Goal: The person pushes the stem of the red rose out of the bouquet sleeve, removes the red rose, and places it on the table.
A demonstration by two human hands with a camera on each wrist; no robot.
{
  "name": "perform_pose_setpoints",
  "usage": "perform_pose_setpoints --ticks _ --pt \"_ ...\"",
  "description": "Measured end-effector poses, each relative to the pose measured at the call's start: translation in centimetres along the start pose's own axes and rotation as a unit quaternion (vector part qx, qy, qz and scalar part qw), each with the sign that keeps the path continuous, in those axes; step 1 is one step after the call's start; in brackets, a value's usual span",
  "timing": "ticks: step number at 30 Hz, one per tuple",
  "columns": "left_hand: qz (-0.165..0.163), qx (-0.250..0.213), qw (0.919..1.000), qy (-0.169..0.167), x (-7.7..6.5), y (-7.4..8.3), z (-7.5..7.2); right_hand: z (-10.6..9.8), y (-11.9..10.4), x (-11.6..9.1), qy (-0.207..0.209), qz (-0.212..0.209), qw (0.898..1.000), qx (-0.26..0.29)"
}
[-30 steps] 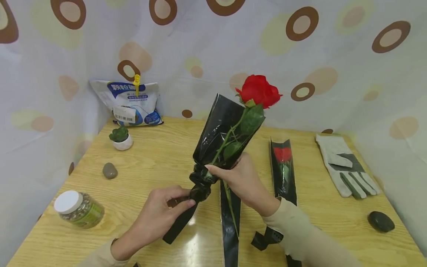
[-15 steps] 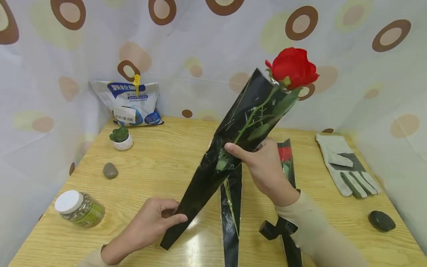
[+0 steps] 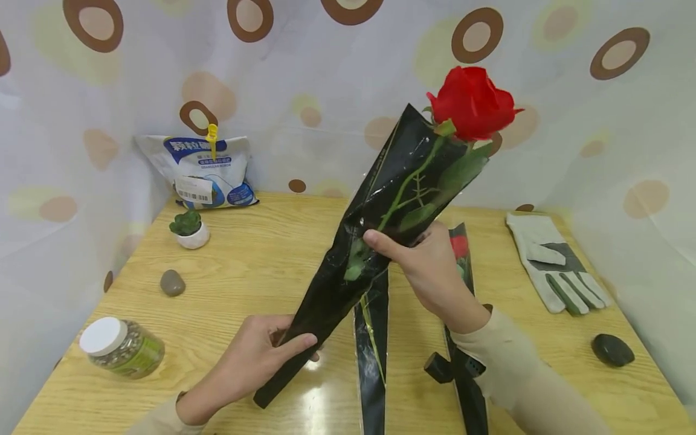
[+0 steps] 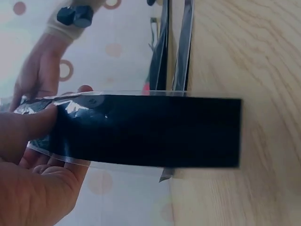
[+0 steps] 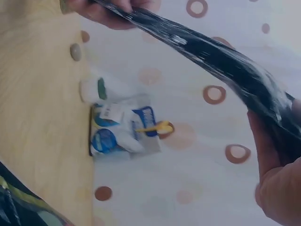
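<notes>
A red rose (image 3: 474, 106) stands tilted in a long black flower sleeve (image 3: 321, 302), its bloom above the open top. Stem and leaves show through the clear front film. My right hand (image 3: 429, 266) grips the sleeve around its middle, thumb across the front. Lower down, my left hand (image 3: 255, 356) pinches the narrow part between thumb and fingers. In the left wrist view the flat lower end of the sleeve (image 4: 150, 132) extends past the fingers. The right wrist view has the sleeve (image 5: 207, 52) stretched between both hands, held above the table.
Two more wrapped roses lie on the table: a middle sleeve (image 3: 372, 368) and a right sleeve (image 3: 473, 393) partly under my right arm. Around them are a jar (image 3: 122, 347), grey stone (image 3: 173, 283), potted succulent (image 3: 193, 232), printed bag (image 3: 203, 172), gloves (image 3: 554, 266) and black stone (image 3: 612, 350).
The sleeve was bunched up below the right hand and is now drawn out nearly straight. My right hand has moved up and right with the rose; my left hand holds farther down the sleeve.
</notes>
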State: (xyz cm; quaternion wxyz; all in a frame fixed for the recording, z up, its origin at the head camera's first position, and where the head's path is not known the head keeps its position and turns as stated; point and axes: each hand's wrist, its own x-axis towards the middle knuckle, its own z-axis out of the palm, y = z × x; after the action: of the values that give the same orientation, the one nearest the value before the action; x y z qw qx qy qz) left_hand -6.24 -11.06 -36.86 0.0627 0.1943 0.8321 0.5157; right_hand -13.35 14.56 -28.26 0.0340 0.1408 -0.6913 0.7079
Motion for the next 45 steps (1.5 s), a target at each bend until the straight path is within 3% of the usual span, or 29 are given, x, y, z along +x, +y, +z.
perform_pose_setpoints --ticks 6,11,14,19,25,29,37,42,45 --pt "-0.005 0.011 0.9999 -0.003 -0.3 -0.3 0.0 -1.7 -1.4 0.6 -0.009 -0.038 0.999 0.027" --pt "-0.006 -0.003 1.0000 0.000 -0.3 -0.3 0.4 -1.8 -1.7 0.6 0.019 -0.086 0.996 0.029" --pt "0.005 -0.031 0.9995 -0.003 -0.4 -0.2 0.8 -1.6 -1.5 0.4 0.041 -0.093 0.995 0.001" --pt "0.009 -0.066 0.9977 0.007 -0.3 0.0 1.4 -1.7 -1.0 0.4 0.065 -0.076 0.993 -0.069" --pt "-0.017 -0.080 0.9964 0.024 0.0 0.4 1.9 -1.2 -0.4 0.0 0.049 -0.048 0.989 -0.129" --pt "-0.014 -0.080 0.9964 0.026 0.3 1.0 2.1 -0.6 0.4 -0.3 0.027 -0.020 0.988 -0.151" --pt "0.022 -0.057 0.9974 0.039 0.8 1.4 2.1 0.7 1.2 -0.8 -0.036 -0.043 0.994 -0.096" --pt "0.047 -0.026 0.9980 0.033 0.4 0.7 1.6 0.4 1.0 -0.9 -0.010 -0.009 0.996 -0.092" --pt "0.024 -0.045 0.9986 -0.015 0.0 0.2 1.2 -0.4 0.3 -0.5 0.028 -0.007 0.999 -0.037"
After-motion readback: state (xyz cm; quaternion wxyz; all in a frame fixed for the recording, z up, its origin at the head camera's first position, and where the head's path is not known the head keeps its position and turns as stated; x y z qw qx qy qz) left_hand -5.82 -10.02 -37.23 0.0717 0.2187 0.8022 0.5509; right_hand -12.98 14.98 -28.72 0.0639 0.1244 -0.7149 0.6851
